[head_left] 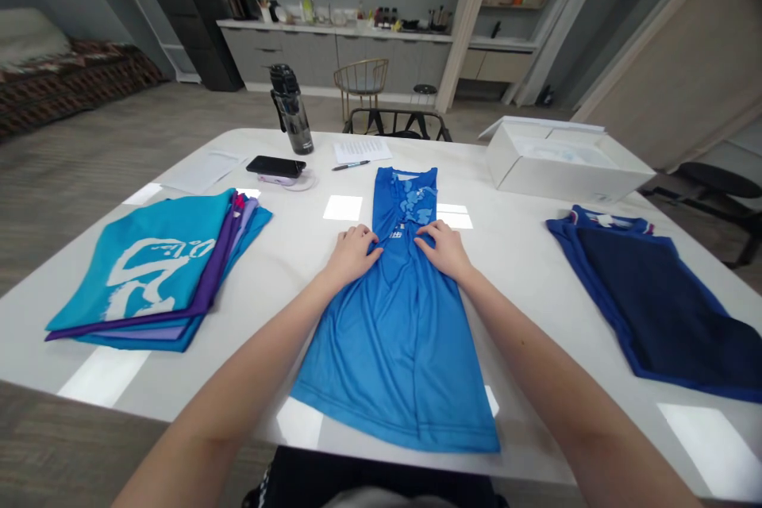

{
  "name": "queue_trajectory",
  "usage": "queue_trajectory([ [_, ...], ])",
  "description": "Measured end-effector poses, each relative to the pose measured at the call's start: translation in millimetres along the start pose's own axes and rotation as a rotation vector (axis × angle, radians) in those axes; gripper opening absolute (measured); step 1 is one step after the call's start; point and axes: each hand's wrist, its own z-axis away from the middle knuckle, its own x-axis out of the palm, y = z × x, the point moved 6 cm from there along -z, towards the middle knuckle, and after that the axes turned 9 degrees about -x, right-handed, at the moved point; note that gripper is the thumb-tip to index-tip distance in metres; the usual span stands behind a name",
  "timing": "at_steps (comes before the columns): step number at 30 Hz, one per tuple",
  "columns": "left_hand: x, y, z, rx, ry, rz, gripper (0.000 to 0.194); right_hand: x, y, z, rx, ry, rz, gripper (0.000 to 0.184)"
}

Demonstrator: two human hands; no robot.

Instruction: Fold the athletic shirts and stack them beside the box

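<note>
Bare forearms [262,365] are flanking a blue top [402,341].
Left hand [355,253] and right hand [445,249] are pinching its gathered sides, and the top is lying on the white table [517,262] between them. Folded teal-and-purple clothes [160,262] are resting left of the left hand; navy clothing [660,302] is sitting right of the right hand.

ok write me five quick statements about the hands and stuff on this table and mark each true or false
1. The left hand and right hand both touch the blue top. True.
2. The bottle lies on its side. False: the bottle stands upright.
3. The pen lies near the printed sheet. True.
4. The white box is shut. False: the white box is open.
5. The phone is left of the blue top. True.
</note>
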Motion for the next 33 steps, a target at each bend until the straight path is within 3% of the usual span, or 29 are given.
queue_trajectory([
  [3, -7.2, 2, 23, -0.105, 0.01, -0.073, 0.026, 0, -11, 16, -0.008, -0.054, 0.074, 0.025],
  [7, -8.0, 6, 40, -0.176, -0.059, -0.133, 0.028, 3, -22, 25, -0.024, -0.085, 0.149, 0.03],
  [12, -13.7, 19, 57, -0.153, -0.128, -0.175, 0.034, -4, -37, 24, -0.046, -0.101, 0.215, 0.031],
  [16, -26.2, 32, 76, -0.128, -0.126, -0.183, 0.028, -11, -73, 20, -0.16, -0.117, 0.22, 0.031],
  [22, -32.3, 43, 107, -0.132, -0.167, -0.176, 0.022, 8, -128, 21, -0.386, -0.311, 0.141, 0.032],
  [26, -36.6, 44, 131, -0.152, -0.178, -0.239, 0.024, 11, -132, 27, -0.404, -0.318, 0.15, 0.02],
  [33, -46.9, 50, 173, -0.164, -0.278, -0.315, 0.028, -4, -116, 45, -0.348, -0.274, 0.174, 0.019],
])
